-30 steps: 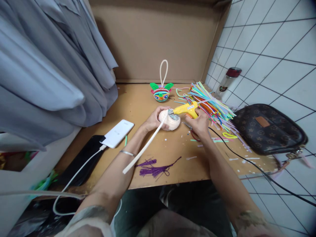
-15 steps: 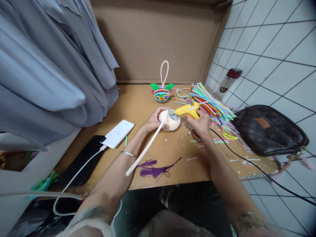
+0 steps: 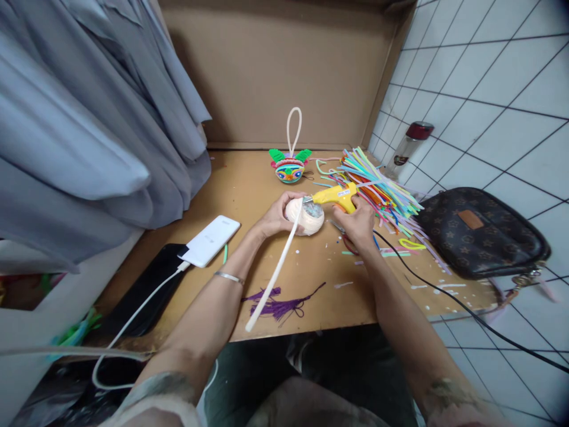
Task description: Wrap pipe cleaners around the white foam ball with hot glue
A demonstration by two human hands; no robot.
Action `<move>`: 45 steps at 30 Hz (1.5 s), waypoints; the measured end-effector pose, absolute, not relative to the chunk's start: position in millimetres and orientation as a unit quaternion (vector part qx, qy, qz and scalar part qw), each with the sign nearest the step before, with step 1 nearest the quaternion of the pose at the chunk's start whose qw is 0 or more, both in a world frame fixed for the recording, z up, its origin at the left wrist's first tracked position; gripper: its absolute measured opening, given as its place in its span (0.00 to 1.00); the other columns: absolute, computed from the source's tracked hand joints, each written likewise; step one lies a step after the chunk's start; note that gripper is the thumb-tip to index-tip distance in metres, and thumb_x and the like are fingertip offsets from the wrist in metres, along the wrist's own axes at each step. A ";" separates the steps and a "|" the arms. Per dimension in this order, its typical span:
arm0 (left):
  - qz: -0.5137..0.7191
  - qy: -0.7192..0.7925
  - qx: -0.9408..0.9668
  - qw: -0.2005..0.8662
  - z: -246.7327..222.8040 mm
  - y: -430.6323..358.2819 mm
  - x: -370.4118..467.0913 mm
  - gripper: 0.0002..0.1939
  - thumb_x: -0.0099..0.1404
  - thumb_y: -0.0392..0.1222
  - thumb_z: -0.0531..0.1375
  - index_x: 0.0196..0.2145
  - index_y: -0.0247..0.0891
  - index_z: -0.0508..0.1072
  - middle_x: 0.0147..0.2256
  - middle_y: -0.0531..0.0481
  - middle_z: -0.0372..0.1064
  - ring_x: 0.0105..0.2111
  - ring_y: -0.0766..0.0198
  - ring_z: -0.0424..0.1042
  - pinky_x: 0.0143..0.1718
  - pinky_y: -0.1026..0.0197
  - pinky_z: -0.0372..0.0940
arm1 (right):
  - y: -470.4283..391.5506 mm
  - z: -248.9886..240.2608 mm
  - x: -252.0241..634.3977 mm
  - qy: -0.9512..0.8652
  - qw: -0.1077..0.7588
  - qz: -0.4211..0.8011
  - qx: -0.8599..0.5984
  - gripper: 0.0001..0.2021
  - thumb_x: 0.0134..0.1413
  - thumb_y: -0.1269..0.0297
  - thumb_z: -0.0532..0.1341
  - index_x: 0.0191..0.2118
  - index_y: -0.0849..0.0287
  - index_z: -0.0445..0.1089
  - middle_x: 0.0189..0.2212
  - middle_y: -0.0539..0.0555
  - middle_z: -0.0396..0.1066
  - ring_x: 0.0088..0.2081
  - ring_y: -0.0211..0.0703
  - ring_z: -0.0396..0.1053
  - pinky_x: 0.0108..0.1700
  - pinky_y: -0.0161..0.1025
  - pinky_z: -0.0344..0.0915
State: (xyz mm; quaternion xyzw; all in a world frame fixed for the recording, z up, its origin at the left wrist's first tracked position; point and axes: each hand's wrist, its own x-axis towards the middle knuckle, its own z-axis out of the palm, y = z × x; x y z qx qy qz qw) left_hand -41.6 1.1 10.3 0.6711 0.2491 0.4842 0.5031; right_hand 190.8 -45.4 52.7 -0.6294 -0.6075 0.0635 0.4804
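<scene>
My left hand [image 3: 281, 214] is closed around the side of a cream-coloured wrapped ball [image 3: 313, 224], which has a greyish patch uncovered on top. From the ball a long cream pipe cleaner [image 3: 274, 279] hangs out toward me, its free end near the table's front edge. In my right hand [image 3: 359, 220] is a yellow hot glue gun [image 3: 334, 196], gripped by its handle. Its nozzle is at the top of the ball, by the base of the pipe cleaner; whether it touches cannot be made out. Scissors [image 3: 348, 242] lie partly hidden beside my right hand.
A colourful animal-head ornament [image 3: 290, 169] with a cream loop stands behind. Pipe cleaners [image 3: 382, 190] are heaped at right, near a bottle [image 3: 406, 151] and brown bag [image 3: 486, 231]. Purple tassels [image 3: 284, 307] lie in front; a white power bank [image 3: 211, 240] and black phone [image 3: 149, 290] at left.
The loose end of the pipe cleaner has swung to the right and toward me, now crossing over the purple tassels. Both hands keep their hold, with the glue gun's tip still at the ball.
</scene>
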 end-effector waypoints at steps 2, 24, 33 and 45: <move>0.483 0.250 0.672 0.502 10.3 1.0 -41.9 0.48 0.31 0.47 0.82 0.50 0.42 0.69 0.63 0.41 0.66 0.67 0.42 0.63 0.70 0.41 0.54 | -45.7 52.5 190.8 -0.608 0.478 0.065 -0.630 0.14 0.43 0.49 0.59 0.26 0.53 0.60 0.24 0.48 0.63 0.29 0.41 0.57 0.33 0.39 0.54; 0.484 0.252 0.677 0.494 6.9 3.2 -42.7 0.50 0.30 0.50 0.82 0.51 0.42 0.70 0.63 0.40 0.65 0.67 0.42 0.63 0.70 0.41 0.54 | -54.7 66.7 188.9 -0.618 0.459 0.060 -0.636 0.11 0.41 0.53 0.61 0.23 0.53 0.61 0.21 0.47 0.63 0.25 0.39 0.55 0.30 0.38 0.50; 0.484 0.245 0.676 0.499 7.9 3.0 -42.5 0.49 0.31 0.48 0.82 0.51 0.42 0.70 0.63 0.41 0.66 0.67 0.42 0.63 0.70 0.41 0.53 | -47.8 59.1 191.6 -0.628 0.463 0.034 -0.625 0.12 0.42 0.50 0.60 0.25 0.53 0.61 0.25 0.51 0.66 0.30 0.44 0.60 0.36 0.41 0.57; 0.477 0.258 0.677 0.498 12.3 -0.4 -42.2 0.48 0.31 0.48 0.82 0.51 0.41 0.70 0.63 0.39 0.65 0.67 0.42 0.63 0.70 0.40 0.54 | -52.9 63.8 190.5 -0.628 0.458 0.033 -0.629 0.10 0.43 0.54 0.61 0.25 0.54 0.63 0.25 0.49 0.67 0.29 0.42 0.60 0.33 0.40 0.55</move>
